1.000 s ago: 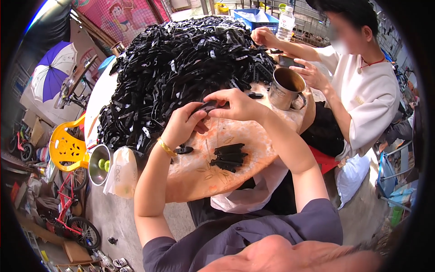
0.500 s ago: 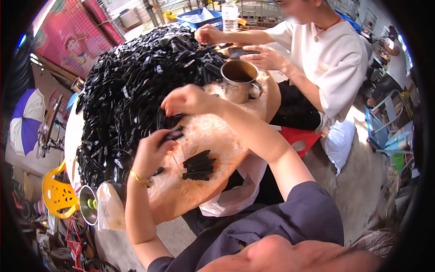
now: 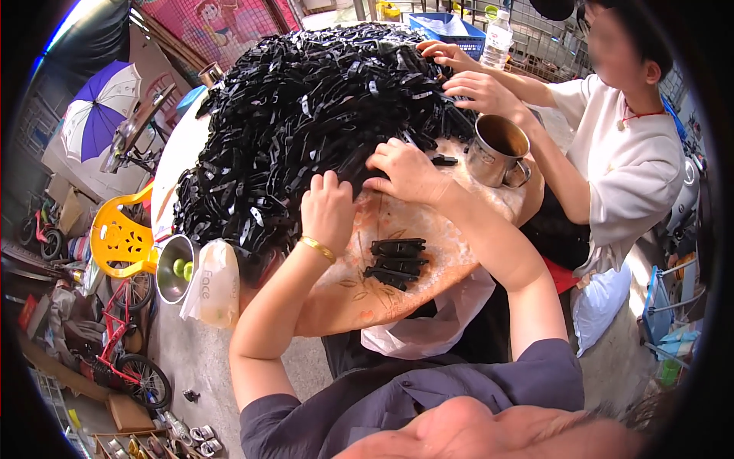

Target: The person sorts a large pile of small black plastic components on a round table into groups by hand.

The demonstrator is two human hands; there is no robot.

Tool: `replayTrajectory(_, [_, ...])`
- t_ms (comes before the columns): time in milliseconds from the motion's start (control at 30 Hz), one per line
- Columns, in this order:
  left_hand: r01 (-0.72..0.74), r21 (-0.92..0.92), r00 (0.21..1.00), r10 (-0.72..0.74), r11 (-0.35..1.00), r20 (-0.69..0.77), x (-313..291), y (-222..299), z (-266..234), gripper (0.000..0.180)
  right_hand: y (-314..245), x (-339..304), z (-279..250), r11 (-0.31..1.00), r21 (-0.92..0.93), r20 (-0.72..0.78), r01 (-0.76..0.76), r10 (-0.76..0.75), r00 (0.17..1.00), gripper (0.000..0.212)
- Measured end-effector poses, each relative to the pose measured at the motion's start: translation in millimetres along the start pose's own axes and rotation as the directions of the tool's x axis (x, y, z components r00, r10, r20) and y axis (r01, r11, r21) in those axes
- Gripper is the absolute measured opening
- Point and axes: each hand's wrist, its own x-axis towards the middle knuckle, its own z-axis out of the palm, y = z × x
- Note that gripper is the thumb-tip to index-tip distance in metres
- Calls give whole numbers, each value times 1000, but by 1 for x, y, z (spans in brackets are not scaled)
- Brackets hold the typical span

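We see our left hand [image 3: 327, 210] at the near edge of the heap of black pieces [image 3: 306, 107], its fingers bent forward and close together, back toward us; its fingertips are partly hidden, so we cannot tell whether it holds a piece. Our right hand [image 3: 407, 170] is loosely spread just to the right of it, thumb apart from the fingers, with nothing that we can make out between them; the heap lies directly ahead of both, probably so that short reaches are enough.

Nearer our body than either hand, between the forearms, a small group of black pieces [image 3: 397, 262] lies roughly side by side on the surface [image 3: 329, 306]; the bare strip around it presumably keeps it from mixing with the heap. To the right of our right hand stands a metal mug [image 3: 493, 157], upright; it seems set off to that side to leave the forearm room. Beyond the mug, a co-worker's hands [image 3: 482, 92] are at the heap's far right edge, well apart from ours, likely so that we do not crowd each other.
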Motion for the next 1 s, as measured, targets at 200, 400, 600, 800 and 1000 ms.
replayTrajectory(200, [-24,45,999,26,999,-36,-3,-2,6,6,-4,9,-2,997,75,-271,10,11,963,29])
replayTrajectory(400, [36,-553,996,-77,833,-52,0,0,-2,9,17,15,6,978,-54,0,-199,200,980,34])
replayTrajectory(600, [306,-912,892,-251,-274,375,16,-31,-4,26,11,10,-2,986,105,3,-129,129,992,29])
replayTrajectory(800, [281,-877,902,-204,-389,380,18,-35,-6,26,16,5,3,964,214,-92,-158,181,979,31])
replayTrajectory(1000, [328,-865,893,-174,-380,415,16,-32,-5,37,15,10,-16,879,392,-258,-272,389,884,23])
